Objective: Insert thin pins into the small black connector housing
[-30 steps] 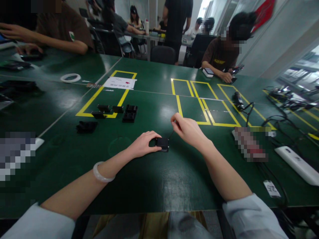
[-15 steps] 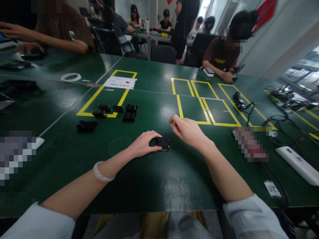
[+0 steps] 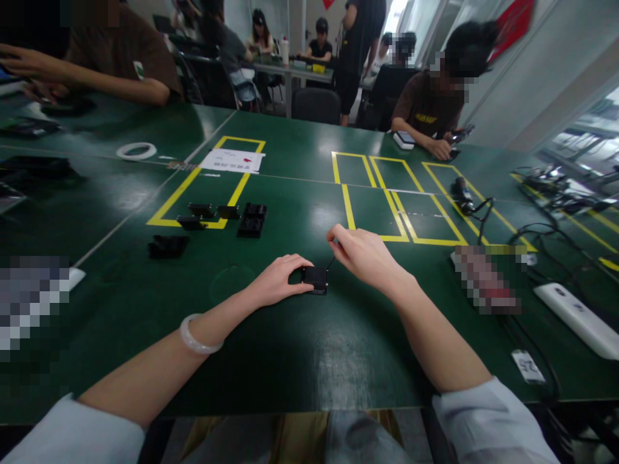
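My left hand point(image 3: 280, 278) grips a small black rectangular block point(image 3: 316, 278) from its left side, thumb in front and fingers behind. The block rests on the green table, with small shiny screw-like ends at its right edge. Just above and right of it, my right hand point(image 3: 360, 254) is closed in a pinch around a thin dark rod-like tool point(image 3: 331, 263). That tool slants down to the block's upper right corner; its exact kind is too small to make out.
Several black plates point(image 3: 202, 210) and a black bracket-like part point(image 3: 168, 245) lie left of centre, beside a black moulded piece point(image 3: 252, 220). A white power strip point(image 3: 575, 321) and cables are at right. A white tape roll point(image 3: 136, 151) lies at far left. Other people sit across the table.
Both hands stay in nearly the same place on the block and tool. At far left, another person's hands have shifted slightly.
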The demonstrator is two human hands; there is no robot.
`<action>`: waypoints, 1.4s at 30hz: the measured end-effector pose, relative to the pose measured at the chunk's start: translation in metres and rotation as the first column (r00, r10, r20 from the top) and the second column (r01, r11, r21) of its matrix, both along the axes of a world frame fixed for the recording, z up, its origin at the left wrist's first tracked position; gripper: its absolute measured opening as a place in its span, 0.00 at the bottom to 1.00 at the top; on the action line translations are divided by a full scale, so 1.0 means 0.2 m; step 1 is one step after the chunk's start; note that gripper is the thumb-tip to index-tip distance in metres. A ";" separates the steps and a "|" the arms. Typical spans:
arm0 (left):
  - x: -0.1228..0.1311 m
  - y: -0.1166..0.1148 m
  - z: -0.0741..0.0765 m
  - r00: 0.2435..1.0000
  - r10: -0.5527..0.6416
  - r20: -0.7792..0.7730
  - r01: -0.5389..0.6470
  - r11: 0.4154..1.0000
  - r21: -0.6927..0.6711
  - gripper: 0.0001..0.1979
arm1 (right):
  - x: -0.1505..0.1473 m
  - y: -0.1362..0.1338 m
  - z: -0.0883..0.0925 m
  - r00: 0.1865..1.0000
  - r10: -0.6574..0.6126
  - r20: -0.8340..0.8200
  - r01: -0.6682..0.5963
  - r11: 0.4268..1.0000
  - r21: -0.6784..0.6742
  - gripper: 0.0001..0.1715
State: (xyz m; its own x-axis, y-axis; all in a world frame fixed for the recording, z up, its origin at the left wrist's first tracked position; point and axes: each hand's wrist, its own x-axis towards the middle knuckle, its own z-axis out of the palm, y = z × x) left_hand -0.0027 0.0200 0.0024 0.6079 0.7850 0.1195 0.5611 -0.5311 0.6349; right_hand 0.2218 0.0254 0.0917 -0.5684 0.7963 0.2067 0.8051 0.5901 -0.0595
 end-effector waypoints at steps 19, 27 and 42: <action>0.00 0.00 -0.01 1.000 0.003 -0.023 -0.003 1.000 -0.003 0.20 | 0.01 0.00 0.01 1.000 0.014 -0.009 -0.014 1.000 -0.002 0.15; 0.00 0.01 -0.02 1.000 -0.001 -0.028 0.002 1.000 0.013 0.20 | 0.00 -0.01 0.00 1.000 -0.006 -0.011 0.006 1.000 -0.009 0.14; 0.00 0.01 -0.01 1.000 -0.005 -0.024 0.005 1.000 0.005 0.20 | 0.00 -0.02 0.01 0.998 -0.042 -0.043 0.042 0.999 -0.019 0.15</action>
State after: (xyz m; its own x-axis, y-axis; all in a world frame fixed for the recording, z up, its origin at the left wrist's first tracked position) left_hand -0.0026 0.0211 0.0009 0.6148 0.7812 0.1085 0.5735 -0.5373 0.6184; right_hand 0.2212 0.0218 0.0944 -0.5252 0.8233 0.2155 0.8256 0.5543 -0.1058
